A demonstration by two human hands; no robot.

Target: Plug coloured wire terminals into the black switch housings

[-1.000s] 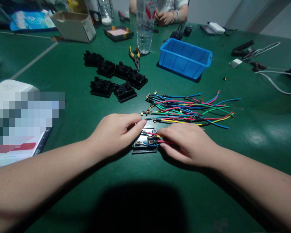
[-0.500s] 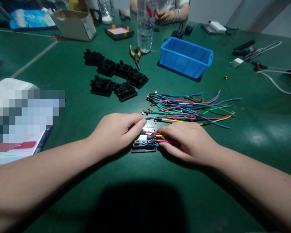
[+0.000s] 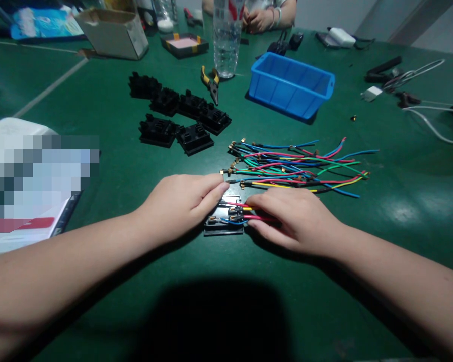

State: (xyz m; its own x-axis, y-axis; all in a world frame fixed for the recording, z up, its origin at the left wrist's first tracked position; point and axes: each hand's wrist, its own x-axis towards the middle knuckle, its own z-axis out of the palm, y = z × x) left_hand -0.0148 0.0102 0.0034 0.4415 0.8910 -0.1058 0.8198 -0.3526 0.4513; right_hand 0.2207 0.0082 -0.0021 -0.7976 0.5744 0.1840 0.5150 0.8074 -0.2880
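Note:
A black plastic housing (image 3: 222,233) lies on the green table between my hands, with metal terminals and coloured wires fitted in it. My left hand (image 3: 183,203) is closed over its left and far side, thumb and fingers pressed on it; my palm hides part of it. My right hand (image 3: 296,218) grips the red and yellow wires (image 3: 257,218) that come out of the housing's right side. A thin blue wire curves close to the housing's front. Just beyond my hands lies a bundle of loose wires (image 3: 287,166) in several colours, with brass terminals on their left ends.
Several black housings (image 3: 194,138) stand beyond my left hand. Behind them are yellow-handled pliers (image 3: 211,85), a clear bottle (image 3: 226,55) and a blue bin (image 3: 290,88). A cardboard box (image 3: 113,35) stands far left, a phone-like screen (image 3: 41,191) near left. Another person's hands (image 3: 258,20) rest across the table.
Both hands keep nearly the same hold on the housing and wires. The view has tilted slightly, so background things sit a little higher.

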